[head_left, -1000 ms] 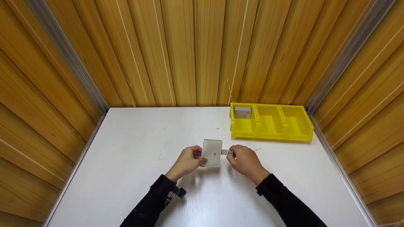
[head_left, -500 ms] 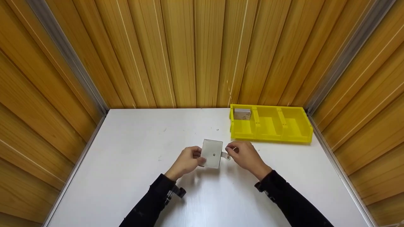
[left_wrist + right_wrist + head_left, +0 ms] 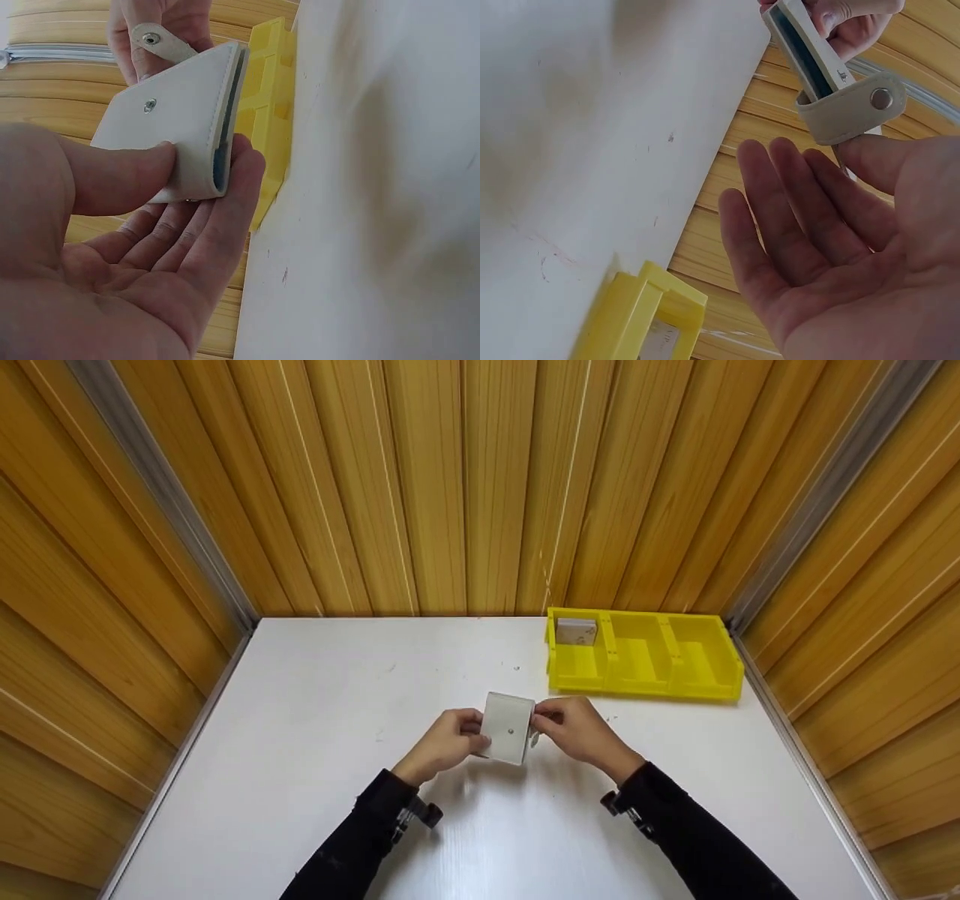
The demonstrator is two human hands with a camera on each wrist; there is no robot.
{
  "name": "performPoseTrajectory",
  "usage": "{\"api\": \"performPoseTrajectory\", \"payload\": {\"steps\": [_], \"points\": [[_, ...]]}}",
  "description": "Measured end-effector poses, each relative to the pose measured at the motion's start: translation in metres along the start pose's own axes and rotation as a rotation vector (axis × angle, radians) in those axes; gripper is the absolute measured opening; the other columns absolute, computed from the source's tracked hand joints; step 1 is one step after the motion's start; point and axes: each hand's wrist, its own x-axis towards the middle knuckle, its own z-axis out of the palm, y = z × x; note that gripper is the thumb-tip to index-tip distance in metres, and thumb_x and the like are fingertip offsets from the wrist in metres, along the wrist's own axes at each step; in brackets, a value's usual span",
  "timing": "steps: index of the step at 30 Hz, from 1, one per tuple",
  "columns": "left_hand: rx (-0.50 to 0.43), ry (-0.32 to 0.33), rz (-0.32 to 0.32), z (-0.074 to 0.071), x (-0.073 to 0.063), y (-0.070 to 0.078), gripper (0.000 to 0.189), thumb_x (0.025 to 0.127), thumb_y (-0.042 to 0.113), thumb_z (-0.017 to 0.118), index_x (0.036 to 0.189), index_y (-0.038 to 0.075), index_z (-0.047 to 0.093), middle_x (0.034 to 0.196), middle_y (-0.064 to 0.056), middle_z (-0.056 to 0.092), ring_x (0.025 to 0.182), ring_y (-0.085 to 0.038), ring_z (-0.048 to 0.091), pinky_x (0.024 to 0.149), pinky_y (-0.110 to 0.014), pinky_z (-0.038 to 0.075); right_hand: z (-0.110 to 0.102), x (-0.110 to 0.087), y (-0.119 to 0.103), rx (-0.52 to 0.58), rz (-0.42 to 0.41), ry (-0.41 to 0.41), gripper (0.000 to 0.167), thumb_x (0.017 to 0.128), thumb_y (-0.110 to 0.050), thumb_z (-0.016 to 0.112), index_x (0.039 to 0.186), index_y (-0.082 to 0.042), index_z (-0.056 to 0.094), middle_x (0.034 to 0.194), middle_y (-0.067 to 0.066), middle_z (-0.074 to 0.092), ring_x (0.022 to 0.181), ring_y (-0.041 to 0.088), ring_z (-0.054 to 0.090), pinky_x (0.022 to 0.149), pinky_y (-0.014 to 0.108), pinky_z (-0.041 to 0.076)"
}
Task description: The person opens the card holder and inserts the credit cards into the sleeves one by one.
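Observation:
A pale card wallet with a metal snap on its face is held above the table, tilted. My left hand grips its left side, thumb on the face and fingers behind, as the left wrist view shows. At the wallet's right edge, my right hand pinches the cover with its thumb and forefinger; its other fingers are loosely bent. The snap strap is unfastened and sticks out past the right thumb. Dark blue inner leaves show between the covers. The right thumb's tip is hidden behind the strap.
A yellow bin with three compartments stands at the back right of the white table. Its left compartment holds a small stack of pale cards. Wood-patterned walls enclose the table at the back and sides.
My right hand has let go of the strap's end and moved left to the wallet's right edge. The strap now hangs loose, and the wallet has turned slightly.

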Motion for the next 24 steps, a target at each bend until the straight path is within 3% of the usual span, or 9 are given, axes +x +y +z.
{"api": "performPoseTrajectory", "payload": {"steps": [5, 14, 24], "points": [[0.005, -0.028, -0.006, -0.0001, 0.0003, -0.0021, 0.030, 0.095, -0.002, 0.065, 0.124, -0.007, 0.070, 0.119, -0.023, 0.079, 0.105, -0.024, 0.077, 0.092, -0.038, 0.066, 0.0014, -0.0002, 0.0016, 0.061, 0.025, -0.039, 0.017, 0.108, -0.019, 0.071, 0.111, -0.009, 0.085, 0.105, 0.006, 0.084, 0.092, 0.012, 0.076, 0.083, 0.027, 0.059], [0.013, -0.056, -0.012, 0.0020, 0.0036, -0.0072, 0.034, 0.095, -0.002, 0.064, 0.127, -0.007, 0.069, 0.122, -0.023, 0.079, 0.106, -0.024, 0.076, 0.092, -0.038, 0.066, 0.0008, 0.0013, 0.0017, 0.102, 0.040, -0.083, 0.017, 0.107, -0.022, 0.071, 0.108, -0.012, 0.084, 0.106, 0.005, 0.084, 0.092, 0.011, 0.074, 0.084, 0.027, 0.058], [0.030, -0.103, -0.008, 0.0054, 0.0052, -0.0103, 0.046, 0.093, -0.003, 0.062, 0.138, -0.009, 0.068, 0.125, -0.025, 0.079, 0.105, -0.022, 0.076, 0.091, -0.035, 0.065, 0.0044, 0.0005, 0.0023, 0.158, 0.034, -0.130, 0.017, 0.109, -0.018, 0.069, 0.107, -0.007, 0.081, 0.106, 0.009, 0.081, 0.091, 0.014, 0.069, 0.082, 0.028, 0.055]]}}
